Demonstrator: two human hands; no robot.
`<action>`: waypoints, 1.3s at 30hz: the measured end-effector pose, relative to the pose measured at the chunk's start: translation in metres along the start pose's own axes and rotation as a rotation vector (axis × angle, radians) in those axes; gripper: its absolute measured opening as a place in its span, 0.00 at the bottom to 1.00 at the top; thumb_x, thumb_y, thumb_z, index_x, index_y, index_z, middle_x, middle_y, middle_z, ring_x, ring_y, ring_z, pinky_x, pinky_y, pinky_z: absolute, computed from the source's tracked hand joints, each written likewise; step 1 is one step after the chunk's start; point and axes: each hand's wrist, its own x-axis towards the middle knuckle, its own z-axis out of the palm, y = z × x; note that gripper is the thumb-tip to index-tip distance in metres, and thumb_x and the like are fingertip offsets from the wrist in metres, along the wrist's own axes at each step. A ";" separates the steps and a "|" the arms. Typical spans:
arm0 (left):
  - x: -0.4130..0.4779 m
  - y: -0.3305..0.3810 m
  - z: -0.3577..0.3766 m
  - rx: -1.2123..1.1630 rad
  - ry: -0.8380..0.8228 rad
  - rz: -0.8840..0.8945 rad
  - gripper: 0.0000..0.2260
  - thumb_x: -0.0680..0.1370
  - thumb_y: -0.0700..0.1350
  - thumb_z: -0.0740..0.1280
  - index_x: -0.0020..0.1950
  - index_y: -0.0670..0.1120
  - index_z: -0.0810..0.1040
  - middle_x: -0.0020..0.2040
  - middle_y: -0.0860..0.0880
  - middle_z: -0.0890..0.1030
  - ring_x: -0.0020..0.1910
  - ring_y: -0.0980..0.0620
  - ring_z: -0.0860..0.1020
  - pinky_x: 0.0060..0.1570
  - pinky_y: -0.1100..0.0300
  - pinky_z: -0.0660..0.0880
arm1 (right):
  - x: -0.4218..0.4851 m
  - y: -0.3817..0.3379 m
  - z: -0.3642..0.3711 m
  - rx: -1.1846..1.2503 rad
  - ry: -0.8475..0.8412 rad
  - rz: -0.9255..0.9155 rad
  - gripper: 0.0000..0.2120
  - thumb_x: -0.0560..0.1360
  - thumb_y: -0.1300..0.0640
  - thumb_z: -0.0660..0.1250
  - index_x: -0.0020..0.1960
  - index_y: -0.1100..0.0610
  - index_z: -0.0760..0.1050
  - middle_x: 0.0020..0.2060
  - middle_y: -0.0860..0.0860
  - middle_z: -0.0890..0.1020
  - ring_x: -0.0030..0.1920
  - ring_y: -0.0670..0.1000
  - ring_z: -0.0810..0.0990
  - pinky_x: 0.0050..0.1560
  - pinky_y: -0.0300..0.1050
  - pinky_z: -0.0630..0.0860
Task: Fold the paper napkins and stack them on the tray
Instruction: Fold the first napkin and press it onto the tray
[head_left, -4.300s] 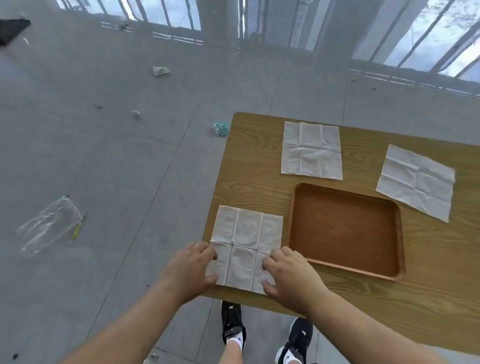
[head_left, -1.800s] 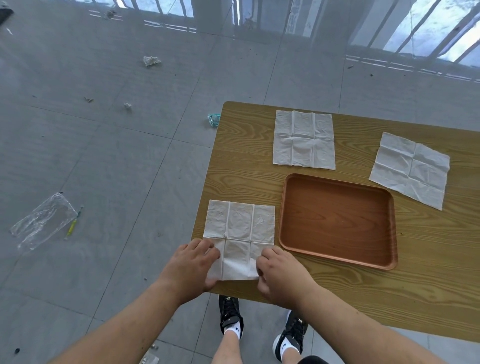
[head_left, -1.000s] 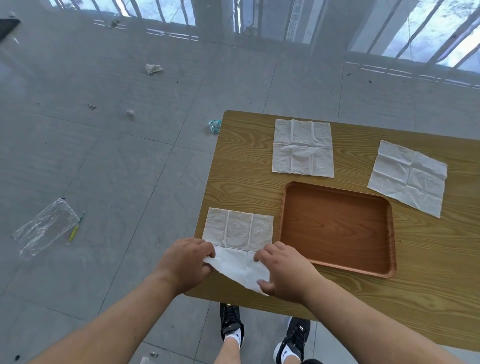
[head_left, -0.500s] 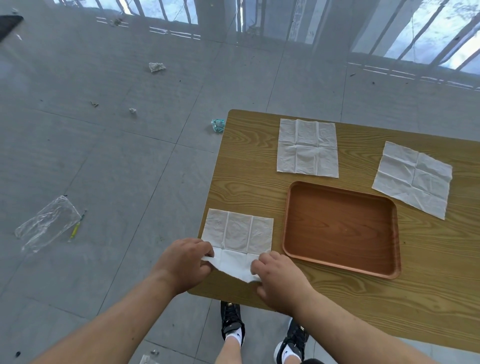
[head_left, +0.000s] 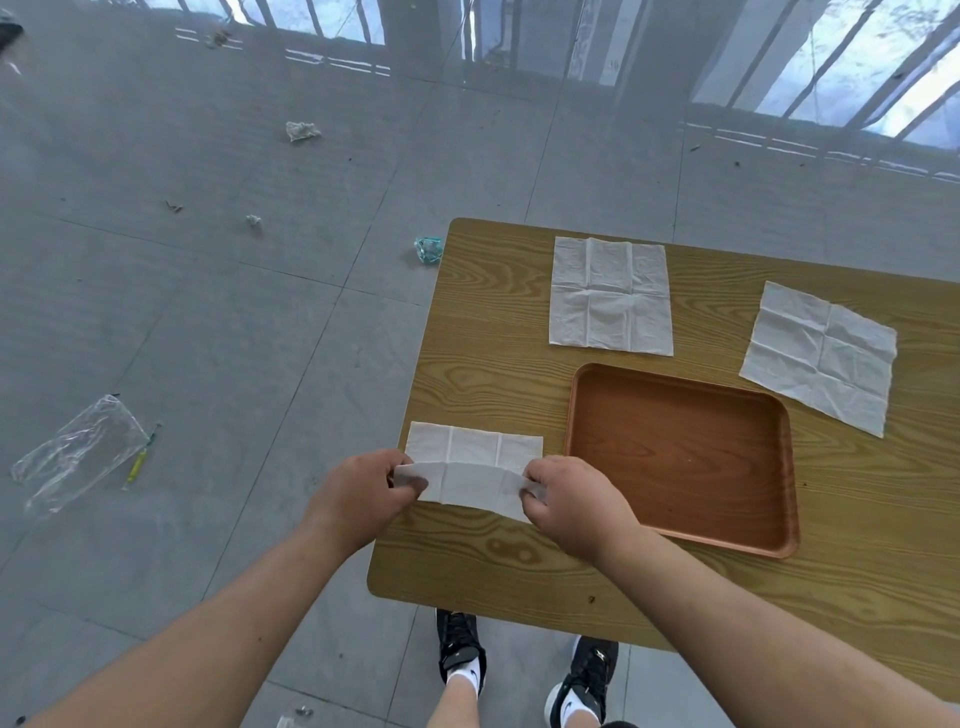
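Note:
A white paper napkin (head_left: 470, 460) lies near the front left corner of the wooden table (head_left: 519, 561). Its near half is lifted off the table and curls toward the far half. My left hand (head_left: 363, 493) pinches the near left corner. My right hand (head_left: 571, 501) pinches the near right corner. A brown tray (head_left: 675, 452) sits just right of this napkin with nothing in it. Two more napkins lie flat and unfolded: one (head_left: 610, 296) beyond the tray, the other (head_left: 821, 356) at the far right.
The table's left and near edges are close to my hands. On the grey tiled floor lie a clear plastic bag (head_left: 78, 452), a crumpled tissue (head_left: 301, 130) and a small teal scrap (head_left: 428, 249). My shoes (head_left: 460, 649) show under the near edge.
Both hands went from pressing the flat napkin to pinching its near corners. The near half has risen off the table and moved toward the far edge.

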 end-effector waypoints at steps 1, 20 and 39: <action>0.003 0.001 0.000 -0.010 0.003 -0.004 0.11 0.79 0.58 0.69 0.40 0.55 0.77 0.36 0.58 0.80 0.35 0.56 0.78 0.32 0.60 0.73 | 0.003 0.000 -0.002 0.008 0.011 0.010 0.08 0.80 0.48 0.62 0.46 0.49 0.77 0.40 0.43 0.78 0.42 0.46 0.76 0.41 0.46 0.77; 0.054 -0.003 0.009 -0.022 0.027 -0.157 0.09 0.79 0.60 0.67 0.44 0.57 0.77 0.41 0.58 0.81 0.39 0.58 0.78 0.33 0.59 0.74 | 0.060 0.010 -0.016 -0.130 0.074 0.099 0.10 0.80 0.50 0.62 0.55 0.53 0.78 0.50 0.49 0.81 0.52 0.54 0.77 0.51 0.51 0.77; 0.022 -0.010 0.027 0.339 -0.023 0.180 0.12 0.78 0.57 0.65 0.59 0.56 0.76 0.58 0.56 0.75 0.57 0.54 0.73 0.56 0.58 0.73 | 0.014 -0.018 0.049 -0.296 -0.021 -0.255 0.11 0.78 0.49 0.63 0.58 0.52 0.73 0.50 0.50 0.77 0.49 0.52 0.73 0.53 0.49 0.75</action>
